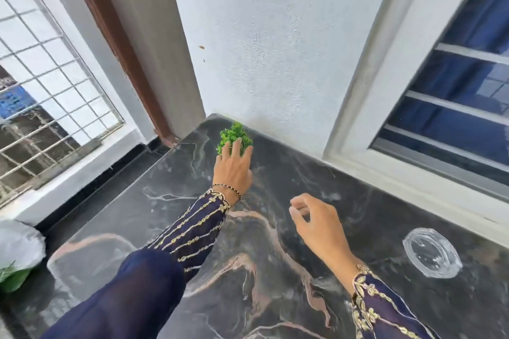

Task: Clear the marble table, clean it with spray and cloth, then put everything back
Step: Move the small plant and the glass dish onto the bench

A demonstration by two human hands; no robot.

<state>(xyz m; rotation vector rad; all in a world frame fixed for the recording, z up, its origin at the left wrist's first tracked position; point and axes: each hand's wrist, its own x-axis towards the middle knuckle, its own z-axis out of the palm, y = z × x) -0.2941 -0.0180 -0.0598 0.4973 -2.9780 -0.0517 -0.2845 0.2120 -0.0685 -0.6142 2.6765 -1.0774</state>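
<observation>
Head view of a dark marble table (248,278) with pale pink and white veins, set into a corner of a white wall (275,36).

A small green plant (234,135) stands at the table's far corner, close to the wall. The left hand (234,166) reaches across the table to it. Its fingers are spread and fairly straight, laid against the near side of the foliage. The thumb and the base of the plant are hidden behind the hand, so whether it grips the plant cannot be told. A thin beaded bracelet (227,190) circles that wrist, above a dark blue sleeve (192,231) with gold embroidery.

The right hand (316,226) hovers over the table's middle, well apart from the plant. Its fingers are loosely curled and hold nothing.

A clear glass dish (432,253) rests on the table's right part, near the edge below a window (454,85). A white plastic bag (19,245) with green contents lies at the table's left edge.
</observation>
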